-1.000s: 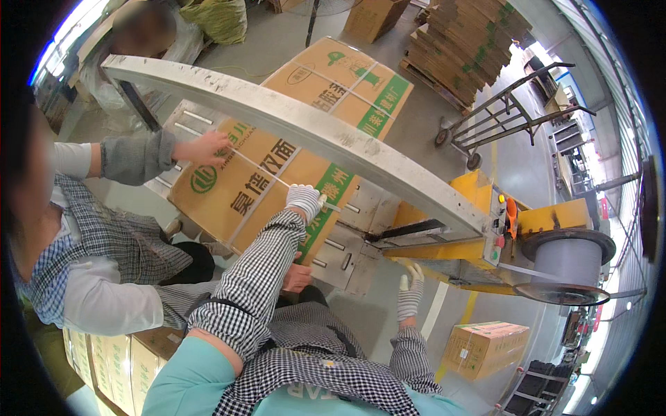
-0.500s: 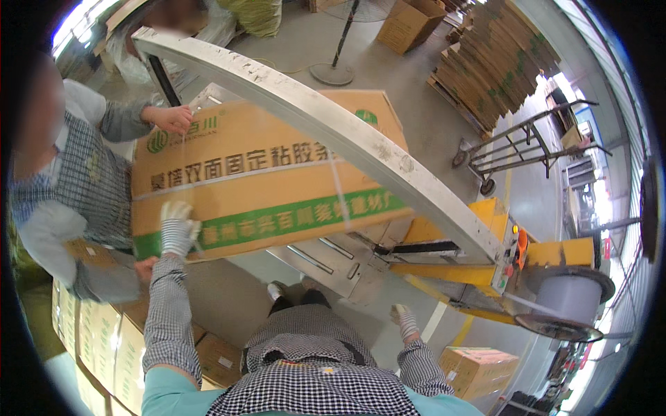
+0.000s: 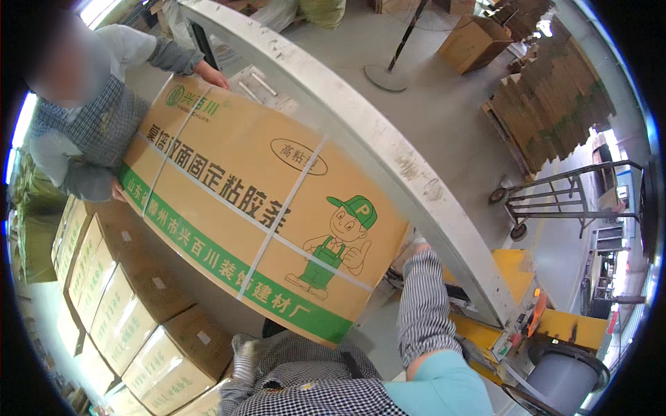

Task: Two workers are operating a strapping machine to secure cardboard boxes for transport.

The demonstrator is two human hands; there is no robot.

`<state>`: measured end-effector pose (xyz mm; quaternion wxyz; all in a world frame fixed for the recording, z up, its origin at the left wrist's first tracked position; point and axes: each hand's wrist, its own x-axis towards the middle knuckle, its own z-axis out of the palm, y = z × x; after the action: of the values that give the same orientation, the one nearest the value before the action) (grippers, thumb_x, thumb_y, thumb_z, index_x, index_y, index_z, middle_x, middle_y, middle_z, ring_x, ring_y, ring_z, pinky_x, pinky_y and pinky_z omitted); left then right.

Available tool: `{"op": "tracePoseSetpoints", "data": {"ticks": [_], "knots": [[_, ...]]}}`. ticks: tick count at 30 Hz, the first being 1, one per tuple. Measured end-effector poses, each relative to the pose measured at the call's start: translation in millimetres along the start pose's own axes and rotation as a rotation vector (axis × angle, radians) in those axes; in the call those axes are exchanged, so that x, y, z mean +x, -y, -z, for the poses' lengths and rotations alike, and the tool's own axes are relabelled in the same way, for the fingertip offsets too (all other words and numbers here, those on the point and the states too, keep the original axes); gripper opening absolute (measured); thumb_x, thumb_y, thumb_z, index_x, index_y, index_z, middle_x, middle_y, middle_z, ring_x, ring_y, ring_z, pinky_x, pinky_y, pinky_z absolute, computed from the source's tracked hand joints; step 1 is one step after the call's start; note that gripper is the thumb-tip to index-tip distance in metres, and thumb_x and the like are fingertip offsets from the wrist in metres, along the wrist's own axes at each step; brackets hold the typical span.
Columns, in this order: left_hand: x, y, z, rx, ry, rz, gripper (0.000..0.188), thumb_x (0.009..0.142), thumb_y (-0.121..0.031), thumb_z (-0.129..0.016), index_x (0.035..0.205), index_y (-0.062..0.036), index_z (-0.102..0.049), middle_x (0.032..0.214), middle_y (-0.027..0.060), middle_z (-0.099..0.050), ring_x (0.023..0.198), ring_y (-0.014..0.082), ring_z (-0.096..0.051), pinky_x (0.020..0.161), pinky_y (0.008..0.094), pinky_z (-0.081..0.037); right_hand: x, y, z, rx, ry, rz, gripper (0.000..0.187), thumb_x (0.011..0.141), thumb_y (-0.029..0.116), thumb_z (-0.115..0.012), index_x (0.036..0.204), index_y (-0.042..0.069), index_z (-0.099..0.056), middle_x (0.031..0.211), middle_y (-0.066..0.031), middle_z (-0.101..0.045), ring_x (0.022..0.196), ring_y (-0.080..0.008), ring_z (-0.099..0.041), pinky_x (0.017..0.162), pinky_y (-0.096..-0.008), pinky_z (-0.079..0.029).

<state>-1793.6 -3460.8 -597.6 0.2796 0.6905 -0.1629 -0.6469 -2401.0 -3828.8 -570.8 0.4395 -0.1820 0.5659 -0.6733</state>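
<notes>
A large brown cardboard box [image 3: 229, 159] with a green band and a cartoon figure hangs tilted in front of me, bound by pale straps. My right hand [image 3: 419, 245], in a pale glove, is at the box's right end, its fingers mostly hidden there. Below the box's near edge, my left hand [image 3: 244, 362] is in a striped glove, apart from the box and smeared by motion. A co-worker's hands, one at the far edge [image 3: 211, 75] and one at the near left corner [image 3: 118, 188], hold the box's left end.
A metal strapping-machine arch [image 3: 368, 125] slants across behind the box, joined to a yellow base with a strap reel [image 3: 565, 378]. Stacked cartons [image 3: 135, 305] fill the lower left. A hand cart [image 3: 555, 197], flattened cardboard [image 3: 548, 104] and a stand's round base [image 3: 386, 78] are beyond.
The box has come out from under the arch toward me and turned, its right end swinging nearer. My left hand has left it and dropped; my right hand has risen to its right end.
</notes>
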Motion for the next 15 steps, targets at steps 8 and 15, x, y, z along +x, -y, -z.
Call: {"op": "tracePoseSetpoints", "data": {"ticks": [8,15], "knots": [[-48.2,-23.8,-86.9,-0.948,0.099,0.394,0.102,0.085,-0.073,-0.049,0.154,-0.008,-0.009,0.156,0.0201,-0.018,0.142,0.0408,-0.021,0.113,0.0606,-0.022,-32.5,-51.7,-18.2,0.182,0.449,-0.185,0.057,0.093,0.053,-0.052,0.125,0.005,-0.054,0.127,-0.0093,-0.058,0.112,-0.0251,-0.057,0.099,-0.0379,-0.046],[-41.2,6.2,-64.8,-0.883,-0.123,0.187,0.089,0.085,-0.078,-0.041,0.147,-0.0141,-0.037,0.151,0.0108,-0.037,0.136,0.0334,-0.036,0.111,0.0542,-0.03,-128.6,-174.7,-45.8,0.247,0.13,-0.538,0.077,0.091,0.068,-0.042,0.136,0.006,-0.048,0.126,-0.0139,-0.057,0.118,-0.0285,-0.053,0.097,-0.0433,-0.047]]}}
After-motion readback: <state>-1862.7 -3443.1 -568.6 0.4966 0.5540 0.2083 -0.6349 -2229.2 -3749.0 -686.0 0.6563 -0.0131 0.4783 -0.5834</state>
